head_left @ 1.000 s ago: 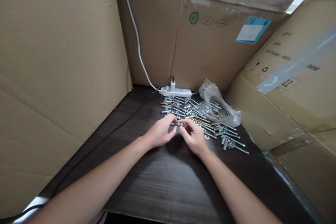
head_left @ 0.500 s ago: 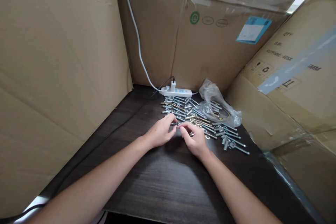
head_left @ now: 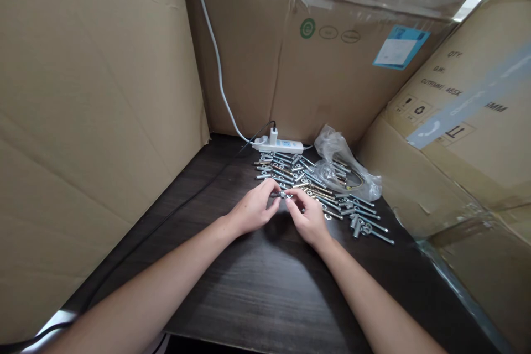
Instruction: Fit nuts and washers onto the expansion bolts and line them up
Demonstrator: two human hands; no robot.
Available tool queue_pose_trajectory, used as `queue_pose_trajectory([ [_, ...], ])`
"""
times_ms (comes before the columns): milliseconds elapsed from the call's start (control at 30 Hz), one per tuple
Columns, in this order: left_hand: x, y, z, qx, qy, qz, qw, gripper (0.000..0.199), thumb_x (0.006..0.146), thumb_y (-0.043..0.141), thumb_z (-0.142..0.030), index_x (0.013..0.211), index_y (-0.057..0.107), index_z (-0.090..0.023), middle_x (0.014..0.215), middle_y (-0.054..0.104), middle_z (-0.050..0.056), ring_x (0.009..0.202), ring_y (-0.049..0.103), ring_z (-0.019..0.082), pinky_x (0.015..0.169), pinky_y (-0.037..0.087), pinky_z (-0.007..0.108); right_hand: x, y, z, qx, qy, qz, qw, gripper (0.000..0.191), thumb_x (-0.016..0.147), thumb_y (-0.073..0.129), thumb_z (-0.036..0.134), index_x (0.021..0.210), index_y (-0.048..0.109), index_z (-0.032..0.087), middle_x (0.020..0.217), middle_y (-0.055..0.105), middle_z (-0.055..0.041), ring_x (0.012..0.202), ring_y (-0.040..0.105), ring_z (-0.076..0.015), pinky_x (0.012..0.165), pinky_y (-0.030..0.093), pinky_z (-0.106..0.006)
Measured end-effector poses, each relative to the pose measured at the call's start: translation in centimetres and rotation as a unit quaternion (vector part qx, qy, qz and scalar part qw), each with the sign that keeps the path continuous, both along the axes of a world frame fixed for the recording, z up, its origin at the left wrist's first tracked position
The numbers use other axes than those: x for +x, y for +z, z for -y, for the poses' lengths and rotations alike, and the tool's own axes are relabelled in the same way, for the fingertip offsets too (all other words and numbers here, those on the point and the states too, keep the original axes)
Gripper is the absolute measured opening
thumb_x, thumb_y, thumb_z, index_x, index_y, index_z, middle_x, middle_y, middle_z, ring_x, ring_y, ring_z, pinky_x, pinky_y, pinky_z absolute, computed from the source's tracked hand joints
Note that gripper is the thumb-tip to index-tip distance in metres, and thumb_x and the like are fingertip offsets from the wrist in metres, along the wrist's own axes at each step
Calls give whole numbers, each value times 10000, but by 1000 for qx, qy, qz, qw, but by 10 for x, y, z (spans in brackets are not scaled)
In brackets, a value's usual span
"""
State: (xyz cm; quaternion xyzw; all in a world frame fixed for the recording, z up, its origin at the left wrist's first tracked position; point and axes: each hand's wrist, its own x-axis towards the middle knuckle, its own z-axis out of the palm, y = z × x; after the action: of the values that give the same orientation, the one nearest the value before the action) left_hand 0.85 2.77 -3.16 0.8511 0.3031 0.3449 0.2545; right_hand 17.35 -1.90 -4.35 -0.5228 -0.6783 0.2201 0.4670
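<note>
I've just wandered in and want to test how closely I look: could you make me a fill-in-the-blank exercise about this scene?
1. The fingers of the left hand and right hand are on a small part made of ____.
2. The power strip behind the bolts is coloured ____.
3. The clear bag beside the bolts is made of ____.
4. The round logo on the rear cardboard box is coloured ____.

Missing words: metal; white; plastic; green.

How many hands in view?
2: left hand, fingers at the left end of a small metal part; right hand, fingers at its right end. Both over the table.
</note>
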Motion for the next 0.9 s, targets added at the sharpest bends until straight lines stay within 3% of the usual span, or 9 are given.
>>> queue_pose_trajectory([
  [133,-1,-1,-2,-4,16,6,1000,126,858,464,-219,977,476,-177,934,568,49,831,556,170,731,465,286,-3,3,3,11,8,5,1000,168,850,492,253,871,630,162,619,561,3,540,489,-122,527,393,-237],
  [367,0,-1,-2,-7,6,-3,1000,125,832,487,-193,956,477,-184,920,569,35,817,557,164,725,464,284,-4,5,5,42,25,0,999,208,844,483,211,986,634,190,664,560,8,559,487,-121,546,404,-240],
  [533,1,0,0,-10,-1,-5,1000,134,838,484,-189,970,464,-190,922,565,29,817,559,159,742,468,281,-1,2,0,22,15,-5,1000,233,847,477,210,1032,617,196,656,527,18,540,464,-114,524,388,-233],
  [800,0,-4,-3,-11,24,-5,1000,154,835,495,-202,982,451,-191,938,570,34,830,567,167,740,471,291,-2,3,2,14,10,7,1000,153,832,492,223,869,628,164,662,580,-6,563,499,-125,536,399,-240],
  [900,0,-4,-3,-21,14,-15,1000,145,831,495,-197,971,456,-191,920,575,30,809,569,168,716,472,291,-4,5,4,36,23,5,999,176,834,485,210,913,637,170,670,572,-2,565,490,-122,550,405,-243],
])
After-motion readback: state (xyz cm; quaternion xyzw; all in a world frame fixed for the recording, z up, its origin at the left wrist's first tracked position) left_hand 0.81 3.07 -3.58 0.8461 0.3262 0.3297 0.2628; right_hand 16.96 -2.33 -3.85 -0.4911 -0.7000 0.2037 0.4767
